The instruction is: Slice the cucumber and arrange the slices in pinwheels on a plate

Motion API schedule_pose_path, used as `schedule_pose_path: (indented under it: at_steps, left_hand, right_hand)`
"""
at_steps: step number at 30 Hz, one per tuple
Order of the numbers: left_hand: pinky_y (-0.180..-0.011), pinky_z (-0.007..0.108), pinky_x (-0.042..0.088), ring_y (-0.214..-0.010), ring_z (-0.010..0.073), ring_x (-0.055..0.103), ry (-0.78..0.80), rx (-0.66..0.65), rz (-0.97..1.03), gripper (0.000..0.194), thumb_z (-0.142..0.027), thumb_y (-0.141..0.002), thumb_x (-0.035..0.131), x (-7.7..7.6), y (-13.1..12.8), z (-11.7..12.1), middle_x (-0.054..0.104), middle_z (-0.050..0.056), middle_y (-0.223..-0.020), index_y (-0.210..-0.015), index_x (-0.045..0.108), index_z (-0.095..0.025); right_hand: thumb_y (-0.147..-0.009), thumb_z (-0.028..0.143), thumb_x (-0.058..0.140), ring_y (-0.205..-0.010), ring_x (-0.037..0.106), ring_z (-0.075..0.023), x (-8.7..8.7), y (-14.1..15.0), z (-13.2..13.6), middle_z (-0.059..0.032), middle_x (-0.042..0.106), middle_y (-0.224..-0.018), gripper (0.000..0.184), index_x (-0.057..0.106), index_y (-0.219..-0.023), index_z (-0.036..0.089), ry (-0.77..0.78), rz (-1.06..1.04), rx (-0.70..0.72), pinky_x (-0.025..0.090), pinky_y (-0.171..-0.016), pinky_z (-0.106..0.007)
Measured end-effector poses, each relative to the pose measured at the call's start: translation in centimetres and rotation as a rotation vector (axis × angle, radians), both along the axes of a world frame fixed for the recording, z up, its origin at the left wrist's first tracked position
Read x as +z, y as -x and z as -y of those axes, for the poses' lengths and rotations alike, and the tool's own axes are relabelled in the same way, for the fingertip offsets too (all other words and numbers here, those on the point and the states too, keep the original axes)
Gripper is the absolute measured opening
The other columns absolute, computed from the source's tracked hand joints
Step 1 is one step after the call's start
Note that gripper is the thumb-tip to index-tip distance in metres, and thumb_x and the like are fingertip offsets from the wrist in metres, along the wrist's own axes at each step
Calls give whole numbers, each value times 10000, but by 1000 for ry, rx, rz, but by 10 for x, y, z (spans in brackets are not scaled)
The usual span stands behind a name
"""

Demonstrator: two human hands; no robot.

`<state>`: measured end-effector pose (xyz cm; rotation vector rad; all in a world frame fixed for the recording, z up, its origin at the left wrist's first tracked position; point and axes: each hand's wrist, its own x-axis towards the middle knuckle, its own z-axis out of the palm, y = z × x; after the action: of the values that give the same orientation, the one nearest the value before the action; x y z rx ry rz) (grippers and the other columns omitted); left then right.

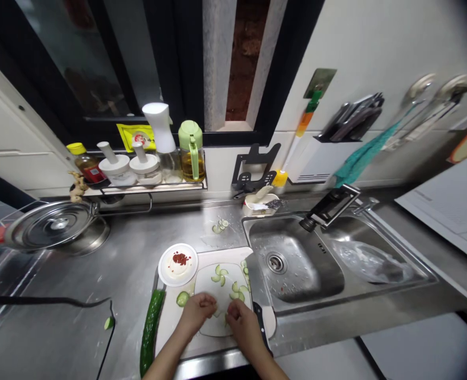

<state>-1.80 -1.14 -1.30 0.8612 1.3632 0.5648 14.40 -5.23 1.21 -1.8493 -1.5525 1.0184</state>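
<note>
Take the white rounded-square plate [207, 284] as the clock's centre, lying on the pale cutting board [172, 340] over the steel worktop [132, 269]! Left hand [197, 311] in at 8 o'clock, fingers curled, tips over the plate; right hand [241, 319] at 4 o'clock, fingertips bunched too, a small gap between the pair. Is either hand clamped on a slice? Too small to tell from here!

On the plate, one fan of thin pale-green cucumber slices [219, 275] at 12, another fan [238, 291] at 2. Out at 9, a thicker green cucumber round [183, 298] on the board; at 8, a long dark-green cucumber [153, 330] beside it. Up at 10, a round white dish [163, 264] carrying small red pieces [181, 258]. A black-handled knife [260, 322] sits at 4, just beyond the right hand, and a steel double sink [296, 264] at 2
</note>
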Motion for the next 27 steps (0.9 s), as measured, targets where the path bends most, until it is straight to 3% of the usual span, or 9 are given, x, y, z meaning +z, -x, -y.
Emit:
schedule_pose_path:
  at_steps: [7,13,22,27]
  left_hand:
    - [-673,247,387,-712,150,599,-278,-351,-420,115,-180,-702,571,8,-9,-3,671,0,-708,-757,672,-175]
    - [-710,260,356,-811,169,601,-326,-551,-632,119,-201,-761,545,10,-17,0,688,29,-827,-803,656,-188]
    - [-780,276,365,-922,184,573,-333,-570,-728,130,-229,-828,516,1,-22,8,651,45,-942,-899,614,-182]
    - [-779,288,393,-910,187,555,-509,-510,-668,134,-199,-849,494,3,-11,12,629,55,-911,-860,625,-173]
  right_hand:
    - [-748,60,479,-652,583,-176,-3,6,10,-19,605,-649,201,593,-693,216,31,344,47,356,-595,-248]
    - [-832,130,498,-674,575,-204,-7,12,19,-53,613,-690,167,615,-768,231,-31,593,92,347,-593,-280]
    - [-801,112,521,-781,552,-237,-17,12,26,-46,624,-710,149,564,-732,237,-59,541,93,361,-612,-310]
    - [-817,52,436,-860,534,-228,-13,-1,35,-58,642,-816,228,590,-759,210,-214,433,197,427,-743,-343]
